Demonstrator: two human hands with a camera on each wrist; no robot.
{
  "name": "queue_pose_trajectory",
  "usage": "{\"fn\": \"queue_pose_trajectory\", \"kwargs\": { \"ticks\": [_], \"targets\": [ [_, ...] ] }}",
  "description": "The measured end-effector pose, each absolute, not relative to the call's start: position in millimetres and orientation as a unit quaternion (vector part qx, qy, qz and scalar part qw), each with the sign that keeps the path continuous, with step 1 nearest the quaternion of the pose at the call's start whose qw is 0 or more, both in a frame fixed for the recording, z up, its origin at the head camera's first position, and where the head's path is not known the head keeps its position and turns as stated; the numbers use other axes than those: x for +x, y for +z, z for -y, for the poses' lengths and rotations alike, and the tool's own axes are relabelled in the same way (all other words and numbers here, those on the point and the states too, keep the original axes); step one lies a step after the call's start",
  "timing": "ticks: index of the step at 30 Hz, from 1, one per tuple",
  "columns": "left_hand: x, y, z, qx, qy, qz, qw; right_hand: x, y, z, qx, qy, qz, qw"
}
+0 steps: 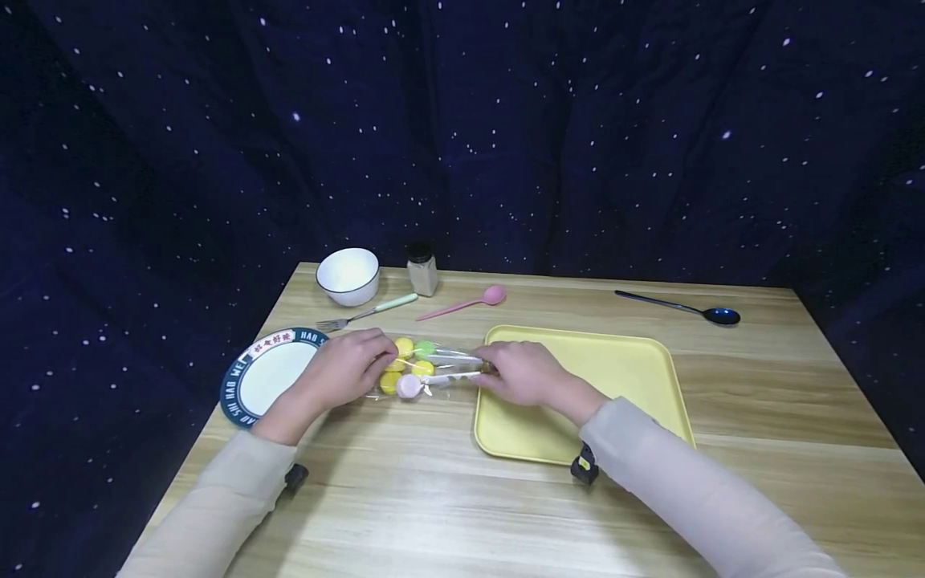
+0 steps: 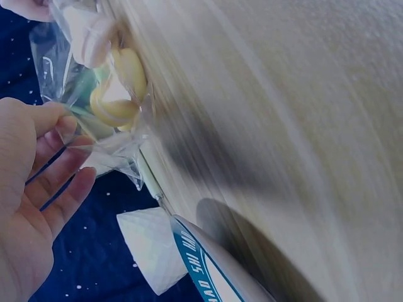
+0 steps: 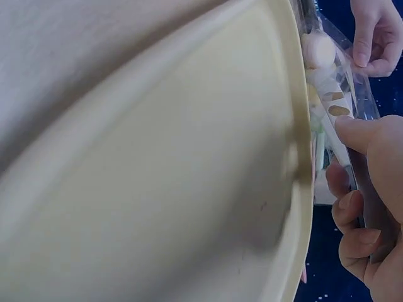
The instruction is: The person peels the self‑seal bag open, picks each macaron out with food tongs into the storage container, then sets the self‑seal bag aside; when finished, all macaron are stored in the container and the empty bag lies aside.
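Two hands: bare, below pale sleeves, meeting at a clear plastic bag (image 1: 435, 369) of yellow, green and pale-lilac sweets.
Bag: mid-table, left of centre; the hub of the clock, 12 being far; whether its underside touches the wood cannot be told.
Left hand (image 1: 348, 368): at 9 o'clock, pinching the bag's film between thumb and fingers.
Right hand (image 1: 522, 374): at 3 o'clock, fingers curled round a slim dark-and-pale piece (image 3: 374, 207) that reaches toward the bag; its kind is unclear.
Tray: yellow, rectangular, rounded corners (image 1: 614, 369), 3 o'clock, under the right hand.
Plate: round, white, teal-rimmed (image 1: 270, 381), 9 o'clock, partly behind the left hand.
Bowl: white, dark-rimmed (image 1: 348, 273), 11 o'clock.
Jar: clear, black-lidded (image 1: 423, 275), 12 o'clock.
Spoon: pink, long-handled (image 1: 495, 295), 1 o'clock.
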State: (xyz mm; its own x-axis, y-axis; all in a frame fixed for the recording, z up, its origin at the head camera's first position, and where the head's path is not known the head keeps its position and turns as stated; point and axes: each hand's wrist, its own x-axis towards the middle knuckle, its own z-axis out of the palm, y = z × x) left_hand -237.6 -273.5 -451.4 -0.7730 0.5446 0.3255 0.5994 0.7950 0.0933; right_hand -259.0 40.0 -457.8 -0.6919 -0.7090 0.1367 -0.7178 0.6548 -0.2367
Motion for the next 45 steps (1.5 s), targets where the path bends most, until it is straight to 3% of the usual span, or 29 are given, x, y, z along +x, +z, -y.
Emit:
{"fn": "queue_pose_trajectory", "kwargs": {
  "ticks": [33, 45],
  "targets": [
    [-236.0, -452.4, 272.5, -0.298, -0.090, 0.942, 0.128, -263.0, -463.6, -36.8, 0.383, 0.150, 0.911, 0.005],
    [-238.0, -455.0, 276.3, -0.293, -0.085, 0.943, 0.130, -255.6, -454.1, -74.5, 0.383, 0.134, 0.914, 0.027]
  ]
}}
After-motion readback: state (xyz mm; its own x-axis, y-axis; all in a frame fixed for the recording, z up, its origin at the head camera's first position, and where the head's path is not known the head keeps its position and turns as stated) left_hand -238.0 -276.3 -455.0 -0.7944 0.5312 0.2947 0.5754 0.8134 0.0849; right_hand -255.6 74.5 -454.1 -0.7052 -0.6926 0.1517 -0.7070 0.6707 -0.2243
